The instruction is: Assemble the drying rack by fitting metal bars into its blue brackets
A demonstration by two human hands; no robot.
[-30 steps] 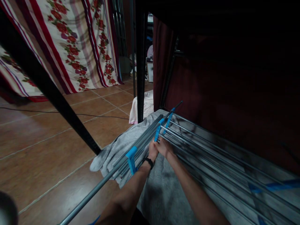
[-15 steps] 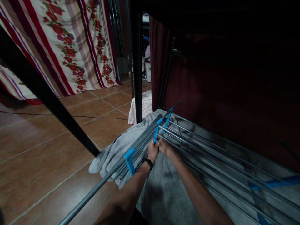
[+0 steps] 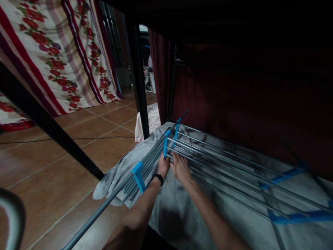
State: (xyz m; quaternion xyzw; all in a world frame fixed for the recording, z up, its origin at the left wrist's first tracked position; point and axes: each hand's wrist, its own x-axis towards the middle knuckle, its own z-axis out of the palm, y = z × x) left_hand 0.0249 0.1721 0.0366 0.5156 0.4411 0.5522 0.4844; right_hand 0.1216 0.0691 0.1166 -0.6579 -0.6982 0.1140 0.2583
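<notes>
Grey metal made up the nearest pole [image 3: 97, 212], cut off at seven o'clock. At six, the left hand [image 3: 163, 166] gripped the foot of a blue bracket [image 3: 165, 146], its fingertips hidden; the right hand [image 3: 180, 168] lay loosely unfurled beside it, contact unclear, fingers straighter than half a second earlier. Rods [image 3: 197, 150] ran from the bracket toward four o'clock, below a shadowed red backing [image 3: 221, 97] at two.

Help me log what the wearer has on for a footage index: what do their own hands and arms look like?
The left hand is ungloved, with a dark wristband around its wrist; whether it is a watch cannot be told. The right hand is ungloved too, its wrist without a band. No sleeve shows on either forearm.
</notes>
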